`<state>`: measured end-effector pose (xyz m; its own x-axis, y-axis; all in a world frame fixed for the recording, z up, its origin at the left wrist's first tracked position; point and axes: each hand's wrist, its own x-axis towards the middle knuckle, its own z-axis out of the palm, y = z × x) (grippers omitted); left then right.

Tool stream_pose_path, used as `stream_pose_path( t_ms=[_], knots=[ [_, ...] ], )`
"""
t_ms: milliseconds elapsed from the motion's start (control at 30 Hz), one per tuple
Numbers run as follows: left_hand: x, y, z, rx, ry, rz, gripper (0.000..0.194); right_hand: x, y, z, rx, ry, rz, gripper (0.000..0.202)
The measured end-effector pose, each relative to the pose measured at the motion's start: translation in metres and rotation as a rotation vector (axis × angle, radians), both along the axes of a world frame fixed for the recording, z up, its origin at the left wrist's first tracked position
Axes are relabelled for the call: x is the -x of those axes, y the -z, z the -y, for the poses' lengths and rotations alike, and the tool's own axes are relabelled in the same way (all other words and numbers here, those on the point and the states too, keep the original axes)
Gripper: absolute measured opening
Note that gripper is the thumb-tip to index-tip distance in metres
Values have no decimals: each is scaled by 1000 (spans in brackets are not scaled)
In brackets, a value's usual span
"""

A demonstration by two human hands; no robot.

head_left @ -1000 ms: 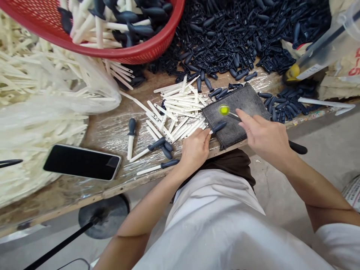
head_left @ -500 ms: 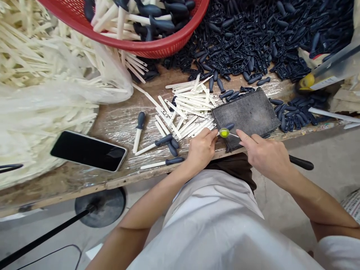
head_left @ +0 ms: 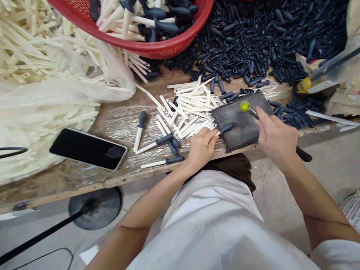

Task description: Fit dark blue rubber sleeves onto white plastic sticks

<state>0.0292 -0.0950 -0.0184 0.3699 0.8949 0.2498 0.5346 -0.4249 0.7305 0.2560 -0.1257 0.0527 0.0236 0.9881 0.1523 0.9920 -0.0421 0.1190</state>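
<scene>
Left grip [head_left: 201, 148] pinched white shank [head_left: 218, 133], right grip [head_left: 277, 138] clamped mallet [head_left: 245, 106]. Handle [head_left: 227, 128] needed firm backing on pad [head_left: 239, 138], left fingertips [head_left: 213, 141] clear.

We see a navy-handled piece [head_left: 227, 128] aslant, its handle on a worn grey pad [head_left: 239, 123], its white shank pointing left off it. Our hammer [head_left: 245, 106], yellow-green-faced, metal-shafted and black-gripped, slants with its head over the pad.

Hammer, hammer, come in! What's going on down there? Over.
Right hand gripping hammer, head over gray pad. Left hand pinching white stick, dark handle at pad. Loose sticks crowding left hand.
</scene>
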Motion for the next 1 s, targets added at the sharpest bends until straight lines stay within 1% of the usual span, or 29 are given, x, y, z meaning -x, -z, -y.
stream_pose_path(
  t_ms=[67,133,167,233,267,300,367,400,467,533,567,600,633,700,733,800,833,900,1000],
  knots=[
    [14,-9,-4,-3,-40,11,18,-10,11,-13,-21,6,23,43],
    [39,-18,-10,-55,-131,-27,18,-10,20,-24,-54,-50,23,39],
    [55,-23,-14,-86,-198,-62,18,-4,24,-29,-81,-97,9,36],
    [91,-28,-21,-121,-366,-155,16,17,28,-35,-118,-251,-43,31],
    [109,-29,-24,-119,-445,-203,16,32,29,-37,-110,-359,-72,29],
    [126,-29,-26,-109,-506,-245,16,48,31,-39,-78,-480,-95,27],
    [153,-27,-28,-59,-566,-319,17,77,33,-44,32,-686,-103,24],
    [161,-25,-28,-40,-583,-351,17,88,35,-46,89,-742,-92,22],
    [168,-23,-25,-38,-612,-382,17,101,38,-50,160,-771,-69,20],
    [160,-25,-18,-71,-641,-327,17,103,38,-52,164,-759,-86,19],
    [152,-27,-14,-64,-633,-254,16,102,36,-52,141,-752,-120,20],
    [140,-29,-10,-23,-604,-149,15,100,33,-50,106,-741,-172,21],
    [127,-31,-5,69,-538,-14,15,99,30,-47,71,-722,-237,21],
    [98,-34,2,359,-363,302,16,99,21,-39,20,-668,-378,23],
    [84,-35,5,486,-314,452,17,101,17,-34,9,-645,-438,24],
    [60,-34,9,621,-276,666,20,106,13,-24,-1,-611,-512,26],
    [51,-34,10,643,-277,736,20,109,13,-21,-15,-598,-533,27],
    [41,-31,11,625,-303,799,20,113,16,-17,-31,-585,-578,26],
    [44,-27,7,544,-386,808,17,111,24,-21,-1,-561,-618,29]
  ],
)
